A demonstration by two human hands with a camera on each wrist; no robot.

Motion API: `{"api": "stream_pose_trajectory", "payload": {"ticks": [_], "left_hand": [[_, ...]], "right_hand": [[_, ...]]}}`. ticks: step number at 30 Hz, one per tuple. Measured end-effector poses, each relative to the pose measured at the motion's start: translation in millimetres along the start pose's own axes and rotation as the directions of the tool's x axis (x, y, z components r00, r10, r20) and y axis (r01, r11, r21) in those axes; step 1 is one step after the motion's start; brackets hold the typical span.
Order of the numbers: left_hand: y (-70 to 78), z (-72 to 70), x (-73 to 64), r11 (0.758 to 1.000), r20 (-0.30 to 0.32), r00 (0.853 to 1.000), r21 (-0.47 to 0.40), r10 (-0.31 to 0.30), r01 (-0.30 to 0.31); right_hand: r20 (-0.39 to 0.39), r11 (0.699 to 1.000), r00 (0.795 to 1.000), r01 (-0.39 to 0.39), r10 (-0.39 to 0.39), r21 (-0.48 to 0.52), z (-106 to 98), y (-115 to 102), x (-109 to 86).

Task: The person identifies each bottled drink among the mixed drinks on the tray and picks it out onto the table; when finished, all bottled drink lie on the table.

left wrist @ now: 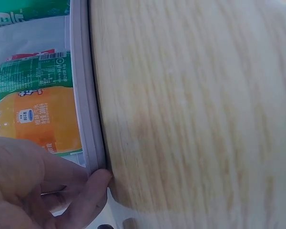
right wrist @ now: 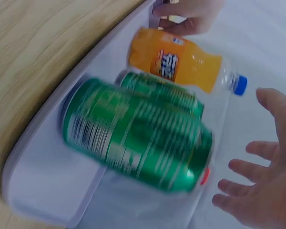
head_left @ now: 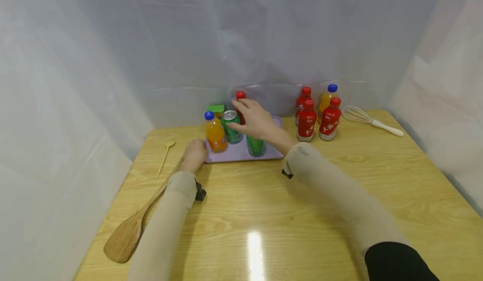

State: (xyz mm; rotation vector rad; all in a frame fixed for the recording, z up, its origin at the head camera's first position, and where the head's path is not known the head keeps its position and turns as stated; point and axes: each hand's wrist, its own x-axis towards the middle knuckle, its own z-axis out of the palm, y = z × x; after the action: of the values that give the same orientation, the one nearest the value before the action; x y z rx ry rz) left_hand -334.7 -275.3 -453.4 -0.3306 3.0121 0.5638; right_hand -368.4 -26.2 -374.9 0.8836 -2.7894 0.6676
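Observation:
My left hand (head_left: 195,154) grips the left front corner of a lilac tray (head_left: 237,154), thumb and fingers at its rim (left wrist: 86,105) in the left wrist view. An orange soda bottle (head_left: 216,136) with a blue cap stands close beside that hand. Over the tray, my right hand (head_left: 256,121) reaches with spread fingers, holding nothing. Below it stands a green soda can (right wrist: 138,136), partly covered by the hand in the head view. Another green can (head_left: 232,131) is next to the orange bottle. Behind the right hand shows a red-capped bottle (head_left: 240,94), mostly hidden.
A green-topped box (head_left: 216,109) shows behind the cans. Right of the tray stand several red bottles (head_left: 306,123) and another orange bottle (head_left: 326,98), then a whisk (head_left: 371,120). At left lie a wooden spatula (head_left: 126,235) and a yellow spoon (head_left: 166,153). Hanging sheets (head_left: 181,42) border the table.

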Motion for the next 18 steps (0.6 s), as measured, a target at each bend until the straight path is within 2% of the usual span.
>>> {"api": "stream_pose_trajectory", "payload": {"ticks": [7, 18], "left_hand": [[-0.4, 0.2, -1.6, 1.0, -0.005, 1.0, 0.014, -0.005, 0.005], [0.9, -0.6, -1.9, 1.0, -0.019, 1.0, -0.002, -0.013, 0.013]], "right_hand": [[0.077, 0.99, 0.997, -0.001, 0.012, -0.138, 26.8, -27.7, 23.5], [0.081, 0.987, 0.991, -0.098, 0.109, -0.13, 49.8, -51.0, 43.7]]}}
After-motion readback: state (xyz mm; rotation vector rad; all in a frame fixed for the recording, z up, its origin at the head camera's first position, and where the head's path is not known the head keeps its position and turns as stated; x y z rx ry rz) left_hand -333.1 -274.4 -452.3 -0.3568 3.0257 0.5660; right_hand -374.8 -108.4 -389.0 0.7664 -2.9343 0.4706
